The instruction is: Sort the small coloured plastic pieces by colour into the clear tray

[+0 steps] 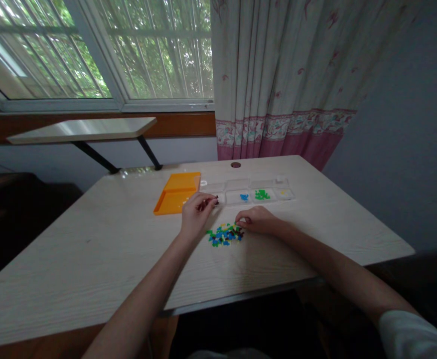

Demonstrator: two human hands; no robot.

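Observation:
A mixed pile of small plastic pieces [223, 235] in blue, green, yellow and dark brown lies on the table. My left hand [196, 214] is over the left end of a row of clear plastic boxes, its fingers closed around a small dark brown piece [217, 200]. My right hand [257, 219] pinches at the upper right edge of the pile; whatever is between its fingertips is too small to name. Blue pieces [244, 197], green pieces [262, 194] and a little yellow [282, 192] sit in separate boxes. The leftmost box is partly hidden by my left hand.
Left of the boxes, an orange case [177, 199] lies open, partly behind my left hand. The clear lids [236, 184] are tipped back behind their boxes. A raised shelf [87, 128] on black legs stands at the table's back left. Beyond are a window and a curtain [278, 89].

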